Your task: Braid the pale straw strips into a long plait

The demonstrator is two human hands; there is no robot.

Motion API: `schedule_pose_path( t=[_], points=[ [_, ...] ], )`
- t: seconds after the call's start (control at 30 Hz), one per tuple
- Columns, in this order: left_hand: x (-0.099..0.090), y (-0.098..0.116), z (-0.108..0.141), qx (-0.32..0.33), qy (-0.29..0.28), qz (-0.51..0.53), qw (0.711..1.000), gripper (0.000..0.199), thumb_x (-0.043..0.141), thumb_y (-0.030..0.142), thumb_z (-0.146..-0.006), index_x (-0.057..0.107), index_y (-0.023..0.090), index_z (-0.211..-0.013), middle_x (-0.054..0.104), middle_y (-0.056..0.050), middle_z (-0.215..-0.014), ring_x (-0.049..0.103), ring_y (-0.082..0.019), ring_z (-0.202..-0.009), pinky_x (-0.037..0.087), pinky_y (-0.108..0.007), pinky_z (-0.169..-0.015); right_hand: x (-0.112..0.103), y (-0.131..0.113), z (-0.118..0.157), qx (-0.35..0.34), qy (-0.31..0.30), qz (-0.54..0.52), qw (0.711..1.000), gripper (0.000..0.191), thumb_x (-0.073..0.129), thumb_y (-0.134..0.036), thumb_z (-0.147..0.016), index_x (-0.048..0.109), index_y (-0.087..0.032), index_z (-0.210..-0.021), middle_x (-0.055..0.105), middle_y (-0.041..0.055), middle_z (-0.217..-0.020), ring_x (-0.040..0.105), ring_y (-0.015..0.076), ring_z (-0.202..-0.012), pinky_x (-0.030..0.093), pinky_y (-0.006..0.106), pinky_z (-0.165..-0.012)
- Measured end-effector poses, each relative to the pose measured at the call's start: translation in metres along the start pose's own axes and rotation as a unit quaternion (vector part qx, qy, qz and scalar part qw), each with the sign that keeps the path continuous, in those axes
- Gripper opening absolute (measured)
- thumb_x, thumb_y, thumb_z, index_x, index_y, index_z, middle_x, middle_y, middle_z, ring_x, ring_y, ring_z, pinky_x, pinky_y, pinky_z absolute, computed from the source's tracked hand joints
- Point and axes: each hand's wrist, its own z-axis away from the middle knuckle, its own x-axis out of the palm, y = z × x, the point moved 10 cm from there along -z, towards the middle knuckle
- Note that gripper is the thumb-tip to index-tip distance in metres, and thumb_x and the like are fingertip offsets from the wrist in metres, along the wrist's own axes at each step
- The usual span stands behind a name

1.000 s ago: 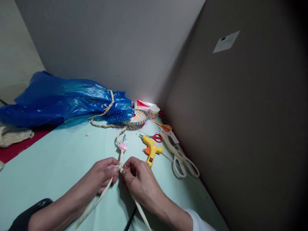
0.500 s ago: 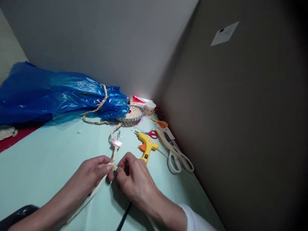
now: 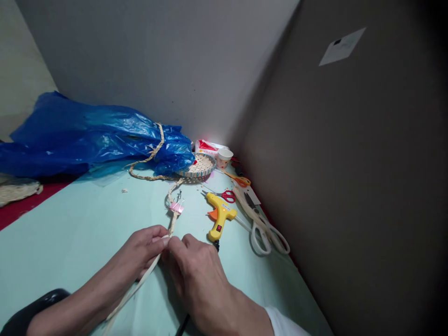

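Observation:
A pale fibre braid (image 3: pixel 173 221) runs from the far side of the table down to my hands, with a pink binder clip (image 3: pixel 177 206) fastened on it. My left hand (image 3: pixel 147 247) pinches the braid's near end between thumb and fingers. Right against it, my right hand (image 3: pixel 199 270) is closed at the same spot, its fingertips mostly hidden behind its knuckles. A loose flat strand (image 3: pixel 140 282) trails from the pinch toward the bottom edge, beside my left forearm. To the right of the braid lies a yellow glue gun (image 3: pixel 220 217) with an orange trigger.
A blue plastic bag (image 3: pixel 115 135) tied with braid lies at the back left. Behind the glue gun are a woven basket (image 3: pixel 213 164), a paper cup (image 3: pixel 224 158) and red-handled scissors (image 3: pixel 228 196). Large white-handled scissors (image 3: pixel 262 245) lie near the right wall.
My right hand has moved in against my left fingers and turned, its knuckles now covering the strand end. My left hand keeps its pinch. The whole view has shifted slightly.

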Motion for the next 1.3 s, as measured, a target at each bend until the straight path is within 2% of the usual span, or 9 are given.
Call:
schedule_pose_path(
  t=[0.1, 0.23, 0.37, 0.57, 0.7, 0.83, 1.0, 1.17, 1.3],
  points=[
    [-0.001, 0.0, 0.001, -0.005, 0.007, -0.004, 1.0, 0.031, 0.076, 0.045, -0.072, 0.057, 0.021, -0.075, 0.035, 0.012, -0.052, 0.023, -0.007, -0.045, 0.014, -0.021, -0.046, 0.002, -0.007, 0.002, -0.032, 0.002, 0.038, 0.999, 0.028, 0.05, -0.008, -0.087, 0.061, -0.022, -0.108, 0.064, 0.0058, -0.086, 0.054, 0.0188, -0.064, 0.026, 0.029, -0.056],
    [0.001, 0.006, 0.001, 0.017, 0.0, -0.022, 1.0, 0.033, 0.075, 0.047, -0.071, 0.056, 0.02, -0.069, 0.044, 0.009, -0.054, 0.028, -0.008, -0.045, 0.017, -0.022, -0.046, -0.007, 0.007, -0.002, 0.027, 0.02, -0.111, 0.993, 0.011, 0.052, -0.017, -0.092, 0.062, -0.02, -0.094, 0.065, 0.0032, -0.079, 0.058, 0.0169, -0.066, 0.036, 0.027, -0.061],
    [0.0, 0.008, 0.002, 0.035, 0.008, -0.019, 0.999, 0.029, 0.075, 0.044, -0.072, 0.058, 0.02, -0.072, 0.055, 0.006, -0.059, 0.043, -0.011, -0.049, 0.027, -0.022, -0.05, -0.005, 0.036, -0.007, 0.138, 0.029, -0.286, 0.948, 0.019, 0.056, -0.031, -0.096, 0.062, -0.019, -0.083, 0.066, 0.0008, -0.069, 0.062, 0.0157, -0.066, 0.041, 0.024, -0.062],
    [0.004, 0.021, 0.003, 0.088, 0.002, -0.073, 0.993, 0.029, 0.07, 0.047, -0.076, 0.06, 0.022, -0.068, 0.063, 0.002, -0.06, 0.059, -0.018, -0.06, 0.041, -0.026, -0.059, 0.022, 0.042, -0.015, 0.172, -0.033, -0.471, 0.864, 0.015, 0.062, -0.023, -0.087, 0.057, -0.018, -0.074, 0.067, 0.0006, -0.066, 0.06, 0.0133, -0.057, 0.046, 0.022, -0.058],
    [0.0, 0.034, 0.01, 0.15, 0.036, -0.226, 0.962, 0.031, 0.059, 0.048, -0.086, 0.059, 0.024, -0.066, 0.065, 0.001, -0.066, 0.063, -0.021, -0.07, 0.042, -0.029, -0.07, 0.008, 0.041, -0.016, 0.166, -0.011, -0.387, 0.907, 0.018, 0.059, -0.015, -0.084, 0.059, -0.017, -0.066, 0.06, -0.0018, -0.059, 0.052, 0.0109, -0.056, 0.039, 0.021, -0.057],
    [-0.009, 0.035, 0.013, 0.15, 0.075, -0.33, 0.929, 0.033, 0.051, 0.051, -0.09, 0.061, 0.025, -0.073, 0.066, 0.001, -0.071, 0.062, -0.022, -0.073, 0.04, -0.029, -0.071, -0.002, 0.04, -0.013, 0.161, 0.018, -0.309, 0.937, 0.016, 0.06, -0.014, -0.084, 0.059, -0.018, -0.069, 0.06, -0.0023, -0.06, 0.052, 0.0118, -0.058, 0.036, 0.022, -0.057],
    [-0.009, 0.031, 0.006, 0.129, 0.037, -0.258, 0.957, 0.03, 0.059, 0.05, -0.083, 0.068, 0.022, -0.075, 0.071, -0.001, -0.074, 0.064, -0.024, -0.079, 0.044, -0.029, -0.075, 0.021, 0.037, -0.012, 0.146, -0.026, -0.416, 0.897, 0.015, 0.045, -0.019, -0.097, 0.05, -0.02, -0.083, 0.06, -0.0039, -0.061, 0.058, 0.0119, -0.053, 0.043, 0.023, -0.06],
    [-0.008, 0.031, 0.009, 0.098, 0.052, -0.209, 0.972, 0.032, 0.066, 0.054, -0.073, 0.065, 0.022, -0.071, 0.066, 0.001, -0.07, 0.061, -0.021, -0.072, 0.044, -0.027, -0.067, 0.015, 0.041, -0.016, 0.148, -0.023, -0.333, 0.931, 0.017, 0.052, -0.02, -0.095, 0.053, -0.02, -0.078, 0.059, -0.0039, -0.066, 0.051, 0.0113, -0.059, 0.037, 0.023, -0.062],
    [-0.009, 0.031, 0.013, 0.092, 0.068, -0.214, 0.97, 0.036, 0.064, 0.057, -0.072, 0.064, 0.021, -0.072, 0.063, 0.002, -0.069, 0.058, -0.021, -0.071, 0.043, -0.027, -0.066, 0.008, 0.042, -0.017, 0.164, -0.001, -0.31, 0.937, 0.017, 0.055, -0.019, -0.092, 0.055, -0.02, -0.076, 0.058, -0.0033, -0.066, 0.052, 0.013, -0.065, 0.034, 0.024, -0.062]
  ],
)
